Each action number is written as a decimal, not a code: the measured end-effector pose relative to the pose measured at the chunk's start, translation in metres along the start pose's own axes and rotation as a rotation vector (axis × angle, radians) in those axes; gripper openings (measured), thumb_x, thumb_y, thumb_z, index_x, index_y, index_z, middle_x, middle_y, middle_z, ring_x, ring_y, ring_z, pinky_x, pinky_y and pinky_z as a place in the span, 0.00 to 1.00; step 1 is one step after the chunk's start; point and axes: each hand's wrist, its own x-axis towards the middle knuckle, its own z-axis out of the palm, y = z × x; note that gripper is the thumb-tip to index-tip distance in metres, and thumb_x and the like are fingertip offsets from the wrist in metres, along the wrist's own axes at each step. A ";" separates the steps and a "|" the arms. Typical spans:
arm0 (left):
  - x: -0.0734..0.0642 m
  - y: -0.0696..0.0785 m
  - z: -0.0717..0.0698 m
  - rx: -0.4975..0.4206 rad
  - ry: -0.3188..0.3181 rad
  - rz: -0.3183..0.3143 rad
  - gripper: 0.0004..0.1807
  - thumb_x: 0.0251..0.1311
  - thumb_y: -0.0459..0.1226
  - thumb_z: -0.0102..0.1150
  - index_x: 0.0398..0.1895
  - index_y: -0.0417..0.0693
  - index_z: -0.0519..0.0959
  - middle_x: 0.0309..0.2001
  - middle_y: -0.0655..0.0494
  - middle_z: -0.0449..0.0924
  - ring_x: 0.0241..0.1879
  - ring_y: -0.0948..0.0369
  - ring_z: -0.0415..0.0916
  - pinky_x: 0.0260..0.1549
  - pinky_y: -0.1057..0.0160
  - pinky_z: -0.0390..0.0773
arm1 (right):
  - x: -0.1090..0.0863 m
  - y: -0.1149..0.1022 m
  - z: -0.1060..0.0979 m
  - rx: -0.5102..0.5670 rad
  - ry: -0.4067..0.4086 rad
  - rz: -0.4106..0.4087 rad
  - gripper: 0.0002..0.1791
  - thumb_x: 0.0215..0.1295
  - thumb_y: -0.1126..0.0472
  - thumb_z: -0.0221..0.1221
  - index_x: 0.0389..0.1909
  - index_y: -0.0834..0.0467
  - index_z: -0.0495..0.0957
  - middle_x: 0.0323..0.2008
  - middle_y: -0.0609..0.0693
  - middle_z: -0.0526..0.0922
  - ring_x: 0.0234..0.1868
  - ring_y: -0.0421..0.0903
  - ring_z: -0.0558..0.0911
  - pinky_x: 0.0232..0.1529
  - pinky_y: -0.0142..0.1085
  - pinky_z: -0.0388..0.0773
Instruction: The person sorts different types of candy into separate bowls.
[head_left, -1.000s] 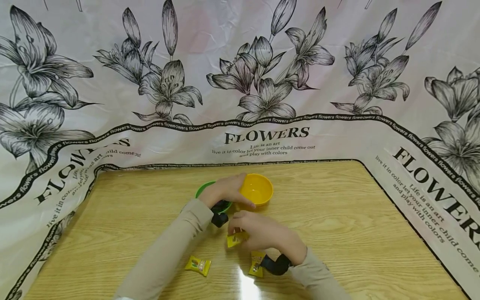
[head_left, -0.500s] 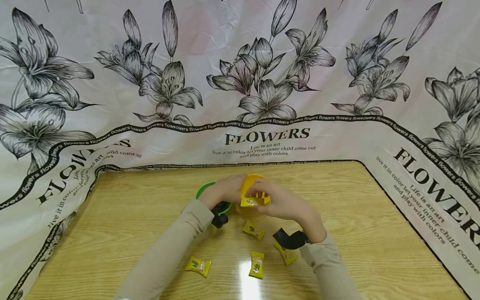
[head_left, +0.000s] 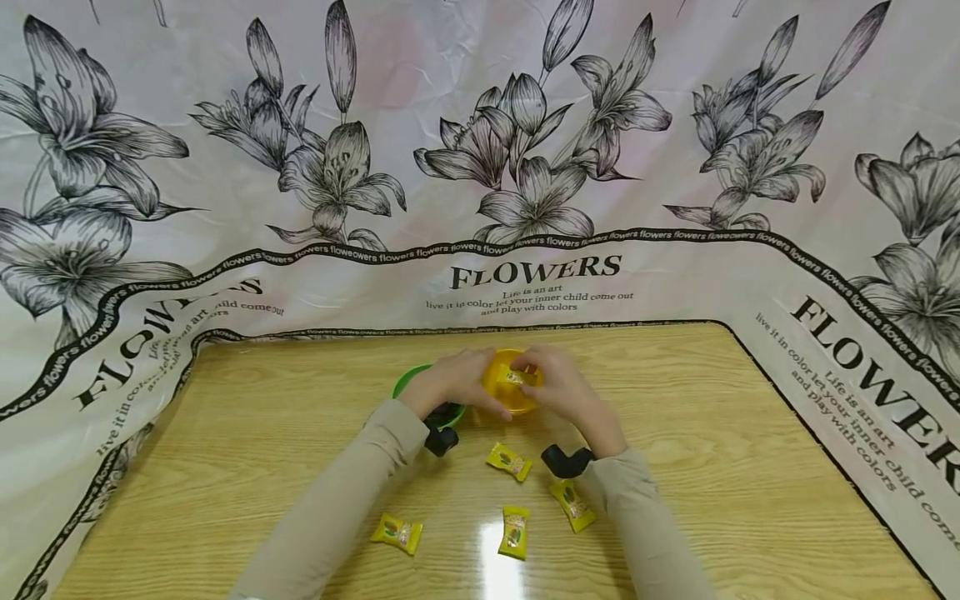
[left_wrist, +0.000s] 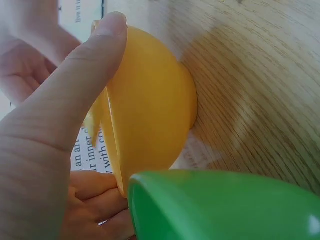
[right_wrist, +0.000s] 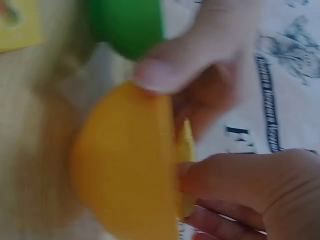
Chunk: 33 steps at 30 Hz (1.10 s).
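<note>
My left hand grips the rim of a small yellow bowl, thumb on the near side and fingers on the far side. The bowl stands upright on the table. At its mouth, my right hand pinches a yellow wrapped candy between thumb and fingers; the right wrist view shows this candy edge-on at the rim. Partly under my left hand and wrist is a green bowl with dark contents, mostly hidden.
Several more yellow wrapped candies lie nearer on the wooden table: one candy just before the yellow bowl, another candy by the right wrist, a candy in front and a candy to the left. A flower-printed cloth surrounds the table.
My right hand has picked a candy up from the table and carried it forward to the yellow bowl's mouth. My left hand has stayed on the bowl.
</note>
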 end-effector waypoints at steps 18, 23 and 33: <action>-0.003 0.002 -0.001 -0.017 0.015 0.011 0.50 0.42 0.63 0.75 0.62 0.42 0.69 0.42 0.52 0.76 0.36 0.58 0.71 0.33 0.61 0.74 | 0.010 -0.004 0.030 -0.183 -0.053 0.113 0.10 0.44 0.74 0.72 0.30 0.62 0.87 0.30 0.51 0.85 0.33 0.48 0.80 0.41 0.43 0.78; -0.003 0.001 0.000 -0.022 0.010 0.010 0.51 0.42 0.63 0.74 0.63 0.41 0.68 0.44 0.50 0.77 0.37 0.58 0.71 0.33 0.60 0.74 | 0.011 -0.006 0.030 -0.199 -0.082 0.139 0.09 0.46 0.73 0.71 0.30 0.61 0.87 0.30 0.51 0.86 0.35 0.50 0.81 0.50 0.49 0.73; -0.002 -0.001 0.001 -0.016 0.005 0.011 0.53 0.42 0.63 0.74 0.65 0.39 0.67 0.46 0.51 0.77 0.39 0.58 0.73 0.37 0.58 0.77 | 0.009 -0.008 0.025 -0.147 -0.075 0.143 0.10 0.52 0.70 0.70 0.37 0.65 0.86 0.37 0.56 0.86 0.41 0.54 0.82 0.48 0.46 0.79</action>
